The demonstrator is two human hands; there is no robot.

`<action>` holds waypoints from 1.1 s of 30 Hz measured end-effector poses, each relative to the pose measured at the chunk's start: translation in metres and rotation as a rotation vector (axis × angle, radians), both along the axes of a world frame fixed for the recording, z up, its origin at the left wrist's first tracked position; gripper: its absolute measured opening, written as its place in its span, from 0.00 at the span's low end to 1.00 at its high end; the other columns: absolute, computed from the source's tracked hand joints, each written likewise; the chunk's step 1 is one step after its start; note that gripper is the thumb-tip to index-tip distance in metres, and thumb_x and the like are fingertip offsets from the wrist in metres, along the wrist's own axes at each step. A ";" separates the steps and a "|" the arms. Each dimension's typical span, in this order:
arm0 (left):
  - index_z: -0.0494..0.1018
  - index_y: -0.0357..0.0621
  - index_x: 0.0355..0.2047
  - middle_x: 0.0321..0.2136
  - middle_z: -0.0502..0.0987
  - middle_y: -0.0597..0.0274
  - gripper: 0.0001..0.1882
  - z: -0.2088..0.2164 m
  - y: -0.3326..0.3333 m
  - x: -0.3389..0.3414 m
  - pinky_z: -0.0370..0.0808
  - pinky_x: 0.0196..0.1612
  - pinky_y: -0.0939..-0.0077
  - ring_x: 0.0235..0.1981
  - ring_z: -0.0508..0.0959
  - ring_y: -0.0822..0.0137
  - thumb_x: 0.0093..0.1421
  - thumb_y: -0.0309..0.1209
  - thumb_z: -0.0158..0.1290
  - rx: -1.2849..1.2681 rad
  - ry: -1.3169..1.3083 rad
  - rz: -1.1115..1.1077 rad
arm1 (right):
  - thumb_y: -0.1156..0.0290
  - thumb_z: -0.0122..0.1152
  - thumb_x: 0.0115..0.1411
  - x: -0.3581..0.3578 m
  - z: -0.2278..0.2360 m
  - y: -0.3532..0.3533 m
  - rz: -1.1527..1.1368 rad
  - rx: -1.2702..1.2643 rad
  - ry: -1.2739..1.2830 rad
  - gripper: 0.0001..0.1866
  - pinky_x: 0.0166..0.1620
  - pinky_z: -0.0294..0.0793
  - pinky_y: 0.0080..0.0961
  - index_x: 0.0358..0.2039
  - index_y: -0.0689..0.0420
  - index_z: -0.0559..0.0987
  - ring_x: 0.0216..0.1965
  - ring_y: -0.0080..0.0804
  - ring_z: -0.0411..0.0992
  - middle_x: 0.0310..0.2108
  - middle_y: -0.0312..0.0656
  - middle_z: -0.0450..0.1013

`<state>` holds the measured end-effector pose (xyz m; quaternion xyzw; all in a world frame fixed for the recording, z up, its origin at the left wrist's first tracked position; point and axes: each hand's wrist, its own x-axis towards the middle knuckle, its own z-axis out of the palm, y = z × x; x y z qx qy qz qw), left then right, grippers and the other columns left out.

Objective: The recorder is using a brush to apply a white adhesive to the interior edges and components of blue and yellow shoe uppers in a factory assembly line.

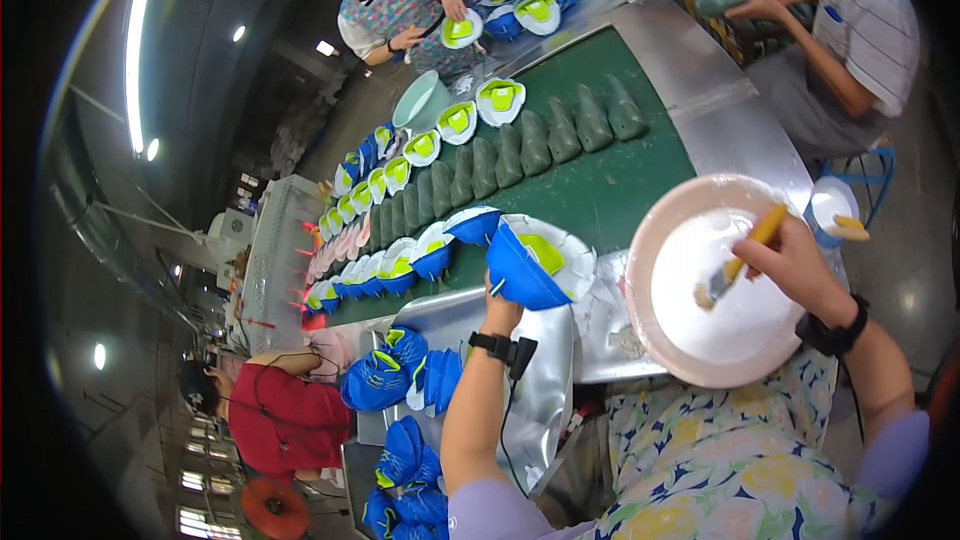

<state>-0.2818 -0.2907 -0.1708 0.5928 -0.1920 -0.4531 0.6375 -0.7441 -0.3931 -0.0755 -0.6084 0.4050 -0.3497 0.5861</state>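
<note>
My left hand grips a blue shoe upper by its side, with its white underside and lime-green lining turned up. Part of that hand is hidden beneath the upper. In my right hand is a paintbrush with a yellow handle, its bristles angled down over white liquid. Whether the bristles touch the liquid I cannot tell. A pale pink basin holds this liquid at the table's near right. Beside the held upper, a row of blue uppers lies along the belt's near edge.
On the green conveyor belt stand several dark grey shoe lasts, with more uppers behind them. Blue uppers are piled at left. A bucket with a brush stands right. Co-workers are across the belt, at right and at left.
</note>
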 end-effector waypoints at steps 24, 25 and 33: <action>0.66 0.31 0.58 0.51 0.75 0.35 0.50 0.042 0.155 0.077 0.71 0.57 0.56 0.55 0.74 0.44 0.46 0.59 0.65 1.032 -1.125 -0.550 | 0.70 0.63 0.62 0.003 -0.020 -0.016 0.174 -0.105 0.244 0.09 0.30 0.73 0.18 0.33 0.61 0.74 0.26 0.21 0.73 0.27 0.37 0.74; 0.70 0.34 0.54 0.51 0.76 0.38 0.44 0.031 0.189 0.079 0.72 0.55 0.57 0.54 0.75 0.46 0.48 0.58 0.65 0.989 -1.156 -0.630 | 0.70 0.64 0.62 0.014 -0.014 -0.013 0.261 -0.145 0.267 0.09 0.30 0.73 0.20 0.32 0.63 0.75 0.26 0.23 0.73 0.26 0.37 0.74; 0.69 0.44 0.58 0.47 0.77 0.48 0.38 0.098 0.164 -0.055 0.71 0.55 0.58 0.49 0.74 0.47 0.44 0.28 0.67 0.467 -1.524 -0.559 | 0.58 0.65 0.61 0.054 -0.029 0.010 0.444 -0.307 0.321 0.19 0.33 0.75 0.34 0.34 0.64 0.77 0.28 0.43 0.78 0.27 0.53 0.77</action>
